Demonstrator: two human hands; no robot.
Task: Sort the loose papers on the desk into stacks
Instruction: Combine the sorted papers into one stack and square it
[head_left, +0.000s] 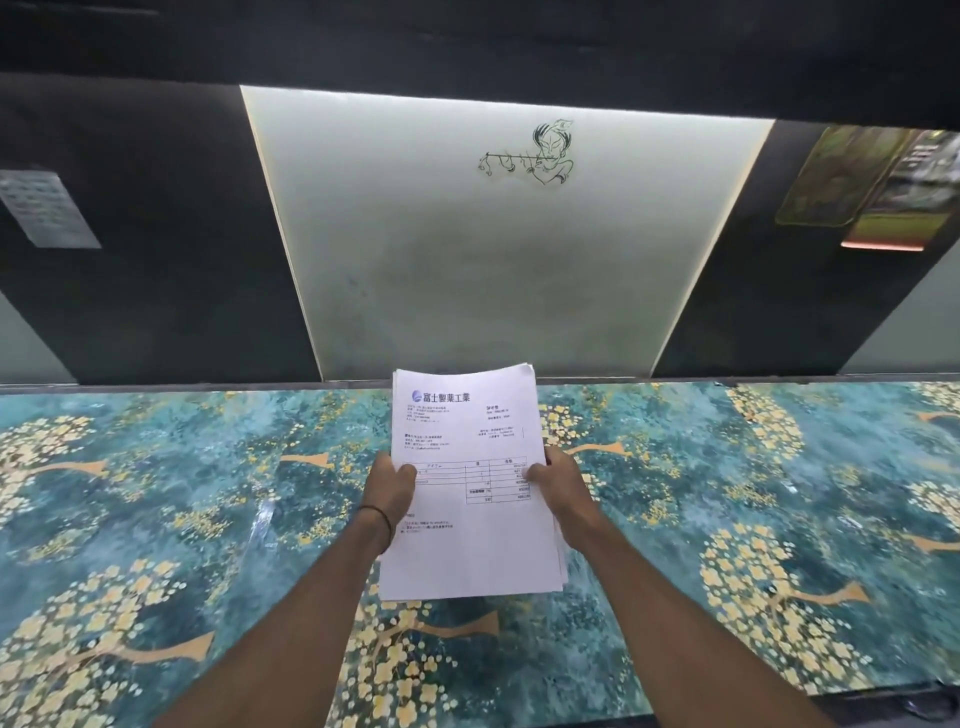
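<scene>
**One stack of papers, held in both your hands**

Your stack of papers (470, 551) is held over the worktop (208, 467), in portrait with its heading at the far end. Your left hand (389, 491) grips its left edge and your right hand (563, 493) its right edge. The top sheet (462, 431) is white, printed with a blue logo, a dark heading and a ruled table. The edges of the sheets beneath it sit slightly uneven.

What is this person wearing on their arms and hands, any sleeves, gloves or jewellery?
No sleeves show, and no gloves. A thin dark band circles the wrist of the left hand. The right hand and its wrist wear nothing visible.
</scene>
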